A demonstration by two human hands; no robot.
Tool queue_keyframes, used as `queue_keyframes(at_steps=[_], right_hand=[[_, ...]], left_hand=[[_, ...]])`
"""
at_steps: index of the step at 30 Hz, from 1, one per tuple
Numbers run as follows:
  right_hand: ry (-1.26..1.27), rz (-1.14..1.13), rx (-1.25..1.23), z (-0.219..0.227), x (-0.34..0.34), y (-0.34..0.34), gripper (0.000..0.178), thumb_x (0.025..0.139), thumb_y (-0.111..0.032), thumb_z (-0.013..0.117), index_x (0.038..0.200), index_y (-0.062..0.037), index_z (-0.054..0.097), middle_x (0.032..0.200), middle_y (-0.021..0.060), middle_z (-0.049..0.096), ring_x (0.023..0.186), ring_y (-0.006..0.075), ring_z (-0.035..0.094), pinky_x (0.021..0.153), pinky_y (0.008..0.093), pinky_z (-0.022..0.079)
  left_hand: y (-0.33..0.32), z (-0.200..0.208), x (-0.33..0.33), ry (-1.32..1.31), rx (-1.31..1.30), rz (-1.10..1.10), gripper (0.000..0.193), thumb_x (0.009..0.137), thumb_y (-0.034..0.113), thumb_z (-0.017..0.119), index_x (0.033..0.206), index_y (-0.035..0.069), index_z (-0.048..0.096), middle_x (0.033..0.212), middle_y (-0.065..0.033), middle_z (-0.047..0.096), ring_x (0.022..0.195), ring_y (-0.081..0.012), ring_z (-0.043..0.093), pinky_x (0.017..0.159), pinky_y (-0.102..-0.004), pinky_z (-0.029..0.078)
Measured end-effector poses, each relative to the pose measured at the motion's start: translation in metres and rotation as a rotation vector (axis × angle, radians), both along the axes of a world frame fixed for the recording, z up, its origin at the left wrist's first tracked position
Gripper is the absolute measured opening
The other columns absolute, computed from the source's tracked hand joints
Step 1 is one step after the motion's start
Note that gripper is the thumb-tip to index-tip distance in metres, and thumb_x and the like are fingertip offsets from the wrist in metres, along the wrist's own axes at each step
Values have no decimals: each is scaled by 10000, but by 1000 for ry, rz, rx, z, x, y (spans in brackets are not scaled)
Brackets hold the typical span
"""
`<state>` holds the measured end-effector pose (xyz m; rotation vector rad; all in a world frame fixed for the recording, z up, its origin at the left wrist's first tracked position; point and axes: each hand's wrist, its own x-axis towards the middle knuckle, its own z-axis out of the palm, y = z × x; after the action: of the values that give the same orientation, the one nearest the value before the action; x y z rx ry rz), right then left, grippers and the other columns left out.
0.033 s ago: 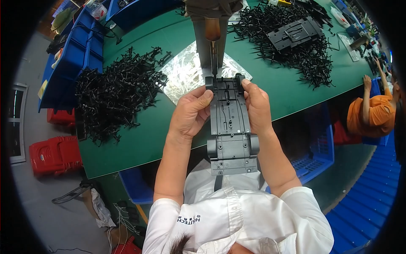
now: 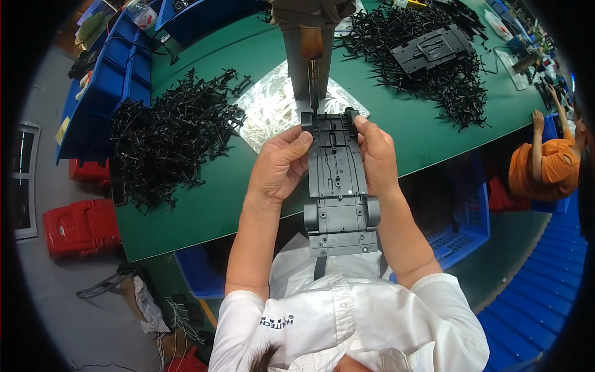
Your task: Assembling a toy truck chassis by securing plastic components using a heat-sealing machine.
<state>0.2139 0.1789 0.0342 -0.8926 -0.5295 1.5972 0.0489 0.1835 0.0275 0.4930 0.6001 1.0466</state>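
Between my hands is a long black plastic chassis plate (image 2: 338,167) with wheel-arch-like bulges at both ends, ribs and small screw bosses. My left hand (image 2: 282,162) grips its far left edge, thumb on top. On the opposite edge, my right hand (image 2: 377,155) is closed around the plate near the far right bulge. A vertical tool (image 2: 313,68) with an amber-brown upper part and a thin metal rod points down at the plate's far end; whether its tip touches cannot be made out. Beneath the tool lies a shiny silvery sheet (image 2: 266,108) on the bench.
Heaps of small black plastic parts lie left (image 2: 176,133) and right on the green table (image 2: 167,232). Another black plate (image 2: 432,49) rests on the right heap. Blue bins (image 2: 102,87) stand at left, red crates (image 2: 83,229) below. A person in orange (image 2: 545,164) sits at far right.
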Motion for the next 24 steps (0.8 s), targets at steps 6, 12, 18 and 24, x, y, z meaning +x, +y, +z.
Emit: queue_keyframes(at_steps=[6,12,18,24], right_hand=[[-5,-4,0,1,0,2,297,886,-247,500,978,34,529,842,112,624,683,138,617,602,256,527],[-11,-1,0,1,0,2,301,889,-248,498,981,38,530,844,109,621,682,135,611,600,253,522],[-2,-1,4,1,-1,3,298,888,-245,500,974,39,530,839,106,620,669,129,605,590,248,518],[-6,6,3,2,-1,4,290,886,-239,501,971,37,530,834,102,618,664,126,603,578,245,516]], left_hand=[[1,1,2,7,-1,7,295,856,109,608,1094,-57,553,958,-81,640,820,-121,624,765,-248,523],[1,1,1,0,-13,12,293,862,116,603,1095,-55,553,957,-79,640,812,-120,627,746,-239,529],[2,0,0,4,-22,13,297,862,120,604,1098,-53,554,958,-80,640,809,-117,627,742,-239,529],[2,0,0,3,-21,10,293,863,127,604,1093,-50,558,953,-75,642,802,-119,625,744,-241,525]])
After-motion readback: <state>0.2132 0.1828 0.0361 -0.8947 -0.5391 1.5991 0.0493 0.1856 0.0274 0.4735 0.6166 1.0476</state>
